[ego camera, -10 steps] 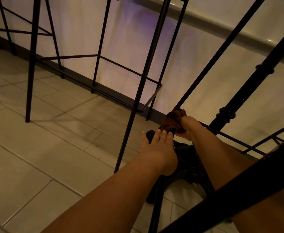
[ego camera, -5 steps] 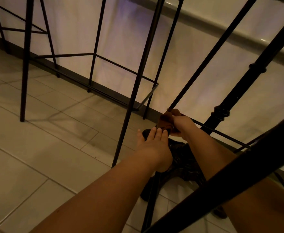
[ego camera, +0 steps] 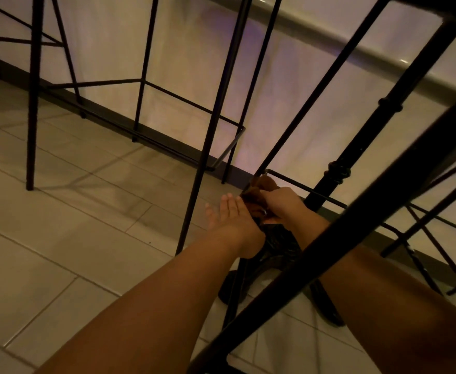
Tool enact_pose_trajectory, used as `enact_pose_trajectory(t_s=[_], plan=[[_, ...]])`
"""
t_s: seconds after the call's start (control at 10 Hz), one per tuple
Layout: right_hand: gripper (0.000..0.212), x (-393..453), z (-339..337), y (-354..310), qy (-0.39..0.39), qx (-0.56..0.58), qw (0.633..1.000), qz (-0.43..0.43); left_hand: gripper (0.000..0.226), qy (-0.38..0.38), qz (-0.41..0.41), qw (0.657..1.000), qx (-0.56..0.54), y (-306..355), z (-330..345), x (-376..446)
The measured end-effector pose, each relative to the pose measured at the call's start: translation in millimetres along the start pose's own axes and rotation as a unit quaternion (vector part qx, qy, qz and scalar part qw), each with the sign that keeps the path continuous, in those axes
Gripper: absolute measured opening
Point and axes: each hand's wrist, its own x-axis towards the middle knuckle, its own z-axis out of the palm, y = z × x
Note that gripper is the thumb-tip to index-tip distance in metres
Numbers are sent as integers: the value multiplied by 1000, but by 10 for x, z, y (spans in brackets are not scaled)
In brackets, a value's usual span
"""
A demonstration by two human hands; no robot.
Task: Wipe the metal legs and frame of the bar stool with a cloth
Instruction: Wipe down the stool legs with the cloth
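The bar stool's thin black leg slants down to its foot near the skirting. The right hand is closed around a brown cloth, wrapped on the leg's lower end beside the footrest rail. The left hand lies flat, fingers extended, holding nothing. Risk: loose cloth may slip off the thin leg, leaving the foot unwiped

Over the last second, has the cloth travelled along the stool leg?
No. The cloth stays bunched in the right hand, just below where the thin stool leg meets the crossbar. Only the camera view shifted.
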Motion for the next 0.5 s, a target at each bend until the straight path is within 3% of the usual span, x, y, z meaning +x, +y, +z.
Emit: enact_pose_trajectory(t_s=[0.2, 0.4, 0.5], plan=[[13, -72, 14, 123, 34, 19, 999, -17, 90, 52, 38, 998, -17, -56, 27, 19], [16, -187, -20, 141, -15, 23, 999, -22, 53, 84, 39, 990, -105, -186, 39, -43], [10, -429, 23, 70, -17, 68, 997, -15, 48, 88, 35, 988, -125, -256, 40, -101]])
